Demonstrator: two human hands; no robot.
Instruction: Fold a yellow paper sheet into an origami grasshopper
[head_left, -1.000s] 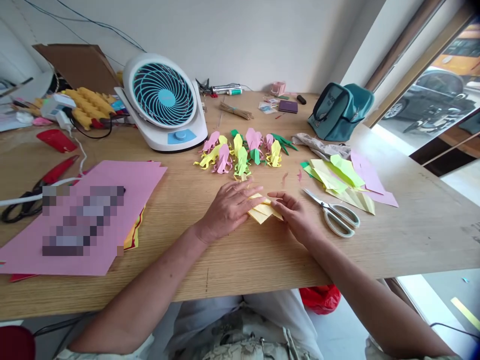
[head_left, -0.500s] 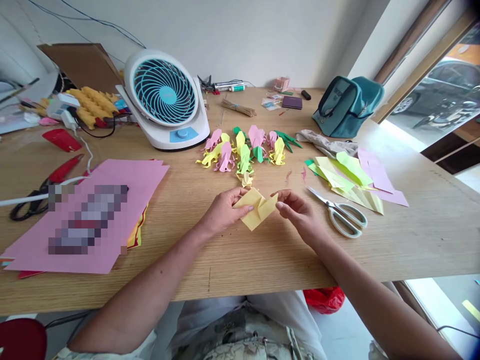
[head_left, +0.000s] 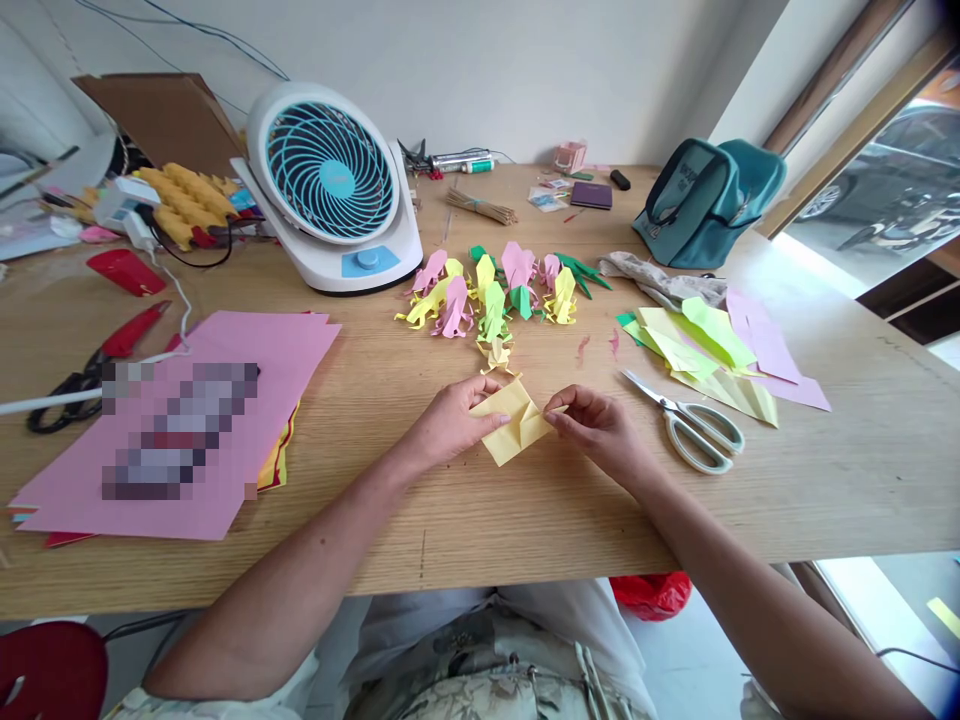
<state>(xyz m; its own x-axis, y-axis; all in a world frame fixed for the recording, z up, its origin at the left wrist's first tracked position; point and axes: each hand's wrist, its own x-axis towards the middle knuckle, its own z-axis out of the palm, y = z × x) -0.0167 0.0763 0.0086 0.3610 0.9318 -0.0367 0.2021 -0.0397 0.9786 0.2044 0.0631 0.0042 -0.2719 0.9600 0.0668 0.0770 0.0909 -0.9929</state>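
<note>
A partly folded piece of yellow paper (head_left: 511, 432) is held just over the table in front of me. My left hand (head_left: 454, 424) grips its left side, thumb on top and fingers underneath. At its right corner, my right hand (head_left: 592, 425) pinches a raised flap between thumb and fingers. A small pale yellow folded figure (head_left: 495, 355) stands right behind the paper. Beyond it is a cluster of several origami figures (head_left: 493, 310) in pink, yellow and green. White-handled scissors (head_left: 694, 428) lie to the right of my right hand.
Pink sheets (head_left: 187, 430) with a blurred-out item on top cover the left side, beside red-and-black shears (head_left: 105, 360). A fan (head_left: 334, 190) stands behind them. Paper scraps (head_left: 697, 345), a grey cloth (head_left: 660, 278) and a teal bag (head_left: 705, 205) are at right. A red bag (head_left: 651, 596) hangs below the table edge.
My right hand has pressed the right flap lower and moved slightly inward on the yellow paper. My left hand keeps its hold. The whole view has shifted a little.
</note>
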